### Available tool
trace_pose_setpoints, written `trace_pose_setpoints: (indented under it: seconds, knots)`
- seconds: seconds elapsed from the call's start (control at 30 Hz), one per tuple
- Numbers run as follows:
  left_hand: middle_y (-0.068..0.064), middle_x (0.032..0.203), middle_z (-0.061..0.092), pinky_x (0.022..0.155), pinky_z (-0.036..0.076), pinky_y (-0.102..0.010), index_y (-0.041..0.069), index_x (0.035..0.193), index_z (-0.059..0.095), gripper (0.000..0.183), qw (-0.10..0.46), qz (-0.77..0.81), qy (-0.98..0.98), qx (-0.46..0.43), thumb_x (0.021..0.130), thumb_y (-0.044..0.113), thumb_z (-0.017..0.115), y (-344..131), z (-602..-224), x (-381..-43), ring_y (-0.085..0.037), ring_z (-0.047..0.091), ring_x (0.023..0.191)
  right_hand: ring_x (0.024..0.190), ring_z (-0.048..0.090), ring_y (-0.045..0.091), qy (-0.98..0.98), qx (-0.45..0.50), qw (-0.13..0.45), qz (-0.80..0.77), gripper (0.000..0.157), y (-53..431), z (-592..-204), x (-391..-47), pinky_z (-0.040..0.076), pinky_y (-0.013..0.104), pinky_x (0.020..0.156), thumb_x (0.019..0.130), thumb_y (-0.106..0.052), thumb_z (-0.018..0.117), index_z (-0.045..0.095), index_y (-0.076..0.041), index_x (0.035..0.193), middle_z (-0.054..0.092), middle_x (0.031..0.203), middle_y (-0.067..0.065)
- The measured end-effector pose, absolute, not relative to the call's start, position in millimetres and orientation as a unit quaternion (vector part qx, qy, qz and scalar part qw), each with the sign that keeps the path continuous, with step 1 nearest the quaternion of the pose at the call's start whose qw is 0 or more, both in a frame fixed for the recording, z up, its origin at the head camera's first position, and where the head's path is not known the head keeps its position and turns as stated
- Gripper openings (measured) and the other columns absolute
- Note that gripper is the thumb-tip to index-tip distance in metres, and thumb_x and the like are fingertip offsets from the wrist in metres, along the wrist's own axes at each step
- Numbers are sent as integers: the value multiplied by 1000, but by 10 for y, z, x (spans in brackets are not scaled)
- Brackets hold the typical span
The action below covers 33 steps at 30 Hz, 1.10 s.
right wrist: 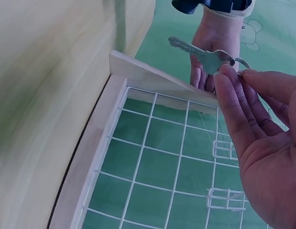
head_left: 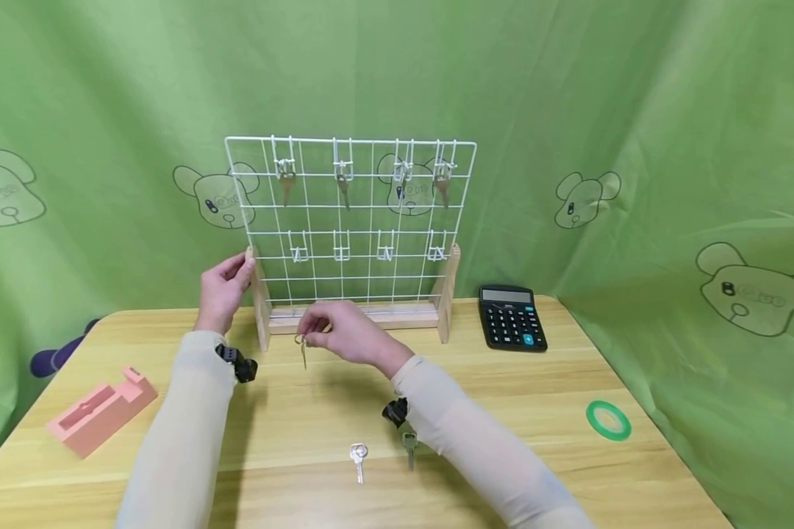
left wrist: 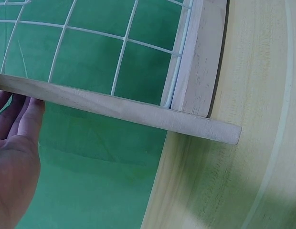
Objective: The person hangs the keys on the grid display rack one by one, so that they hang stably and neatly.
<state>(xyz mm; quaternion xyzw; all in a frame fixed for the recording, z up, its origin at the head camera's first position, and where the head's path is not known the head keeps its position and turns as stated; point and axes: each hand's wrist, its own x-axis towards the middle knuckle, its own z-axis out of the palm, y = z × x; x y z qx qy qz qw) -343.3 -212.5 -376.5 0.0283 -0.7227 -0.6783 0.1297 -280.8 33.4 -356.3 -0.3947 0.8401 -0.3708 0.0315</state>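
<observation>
A white wire grid rack (head_left: pixel 370 279) stands on the table between two wooden side supports. My left hand (head_left: pixel 222 288) grips the top of the left wooden support (head_left: pixel 260 301), with its fingers behind the wood in the left wrist view. Thumb and fingertips of my right hand (head_left: pixel 347 330) pinch the ring of a key (right wrist: pixel 207 58) in front of the rack's lower left. The key's blade hangs down in the head view. Four keys, one of them a brownish key (head_left: pixel 287 187), hang from the upper hooks. Lower hooks (head_left: pixel 342 254) carry no keys.
Two loose keys lie near the front: a silver key (head_left: pixel 359 461) and another key (head_left: pixel 409 447) beside the right sleeve. At the right are a black calculator (head_left: pixel 512 318) and a green tape roll (head_left: pixel 608 420). A pink tape dispenser (head_left: pixel 102 413) sits at the left.
</observation>
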Motion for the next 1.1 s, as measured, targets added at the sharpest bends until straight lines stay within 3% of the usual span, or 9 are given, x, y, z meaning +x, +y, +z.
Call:
trace_pose_setpoints:
  seconds: [0.3,0.87,1.1]
  knots:
    - [-19,142,50,100,48,-24,5,142,49,51,137,-683,-717,28,98,27,62,-2124,-3761,-3451,-29,52,126,82,61,8,835,-396,15,-381,10,308,-3445,-2910,55,18,73,91,-2,68,68,-4,101,67,91,3]
    - [-22,142,49,100,48,-26,4,142,48,51,134,-686,-714,23,98,26,62,-2134,-3786,-3436,-31,51,126,84,62,11,828,-357,-48,-430,12,176,-3276,-3070,55,17,74,91,-1,68,68,-2,104,65,94,0]
    - [-22,141,49,98,49,-22,4,142,49,52,131,-690,-711,22,97,27,63,-2140,-3779,-3456,-31,51,126,82,62,12,823,-330,-71,-457,12,109,-3217,-3151,56,18,72,91,2,66,68,-2,102,63,93,-1]
